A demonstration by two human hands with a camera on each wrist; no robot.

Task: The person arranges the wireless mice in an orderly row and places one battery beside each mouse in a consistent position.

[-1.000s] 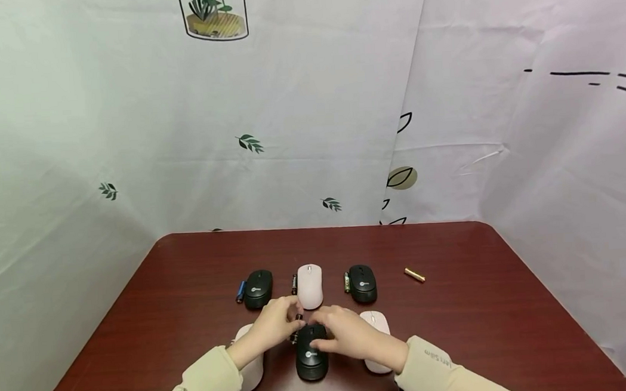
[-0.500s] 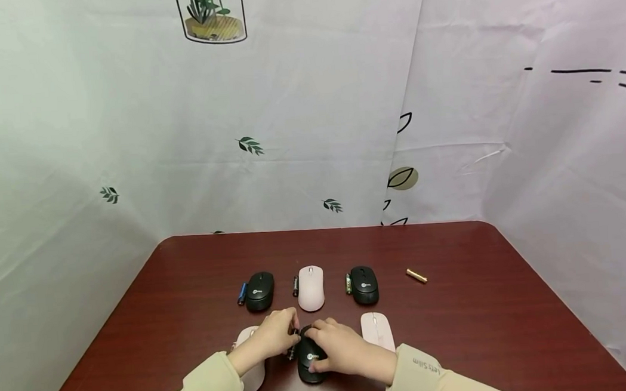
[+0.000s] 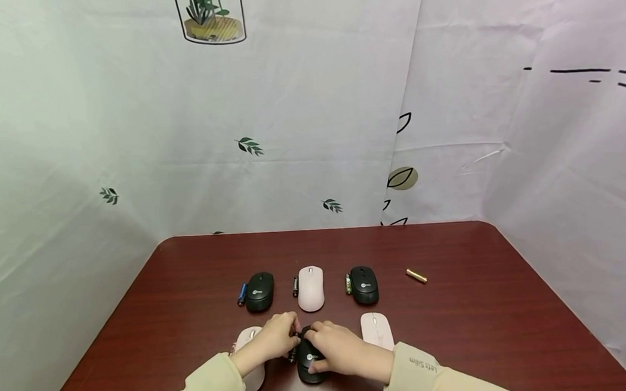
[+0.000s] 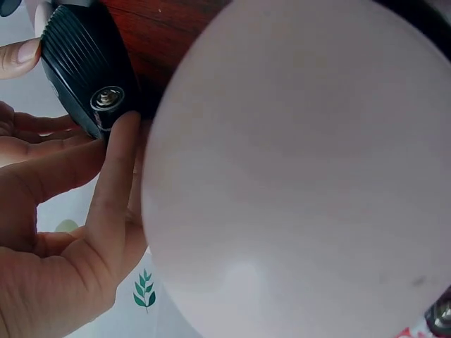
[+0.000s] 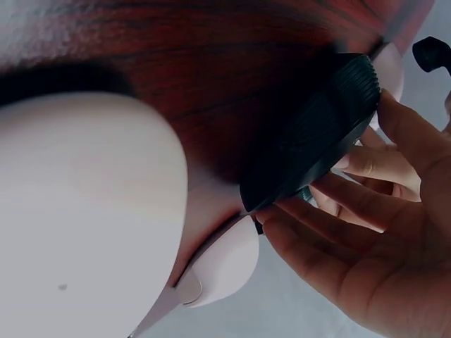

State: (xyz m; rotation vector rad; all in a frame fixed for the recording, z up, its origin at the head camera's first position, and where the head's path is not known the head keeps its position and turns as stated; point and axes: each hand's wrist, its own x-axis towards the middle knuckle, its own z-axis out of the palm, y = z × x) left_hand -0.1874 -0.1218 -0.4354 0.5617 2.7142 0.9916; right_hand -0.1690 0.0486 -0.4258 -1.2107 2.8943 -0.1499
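Note:
Near the table's front, my right hand (image 3: 341, 346) grips a black computer mouse (image 3: 308, 363), fingers over its far end and thumb on its near side. The mouse rests close over the tabletop. My left hand (image 3: 275, 336) pinches a small dark battery (image 3: 293, 353) along the mouse's left side. In the left wrist view, the battery's metal end (image 4: 107, 98) shows against the ribbed side of the black mouse (image 4: 84, 56), with fingertips right at it. The right wrist view shows the right hand (image 5: 380, 239) around the same mouse (image 5: 317, 134). A white mouse (image 3: 255, 378) lies under the left wrist.
Across the back stand a black mouse (image 3: 259, 291), a white mouse (image 3: 311, 288) and another black mouse (image 3: 364, 285), each with a battery at its left. A gold battery (image 3: 416, 275) lies farther right. A pale mouse (image 3: 377, 330) sits beyond the right wrist, partly covered.
Both hands have come down and closer in around the front black mouse. The right hand's hold on it has widened, and the left hand has drawn the battery nearer alongside.

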